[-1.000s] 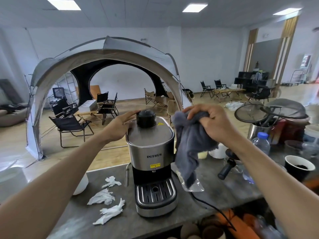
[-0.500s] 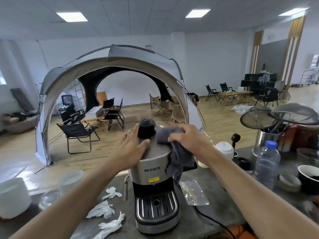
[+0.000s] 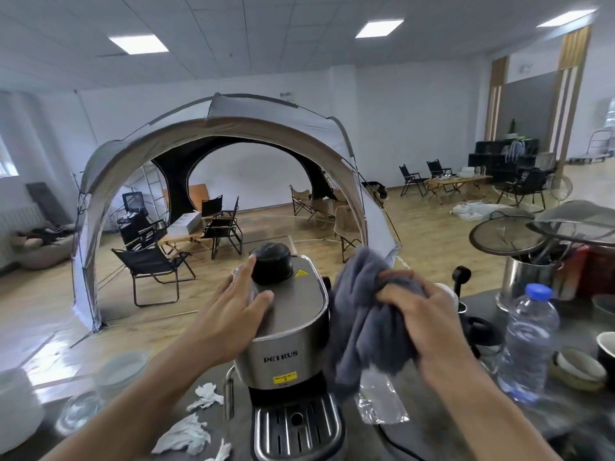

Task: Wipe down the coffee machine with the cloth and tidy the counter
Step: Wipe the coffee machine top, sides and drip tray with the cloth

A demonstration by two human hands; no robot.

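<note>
One coffee machine (image 3: 286,331) stands at the centre of the dark counter (image 3: 432,424), one grey cloth (image 3: 362,324) hangs against its right side, and three crumpled white tissues (image 3: 184,435) lie on the counter at its lower left. The left hand (image 3: 233,314) lies flat and open on the machine's steel top, fingers spread, fingertips right beside the black round cap (image 3: 270,262). The right hand (image 3: 419,314) is clenched around a bunch of the cloth, pressing it to the machine's right flank while the loose end drapes down. One clear plastic water bottle (image 3: 529,341) with a blue cap stands on the right; whether it holds water, I cannot tell. Behind it, one steel canister (image 3: 522,284) holds dark utensils and two mesh strainers (image 3: 506,236). At the far right edge sits a dark cup (image 3: 605,351), its contents cut off. One foil wrapper (image 3: 379,404) lies beside the drip tray (image 3: 296,427).
</note>
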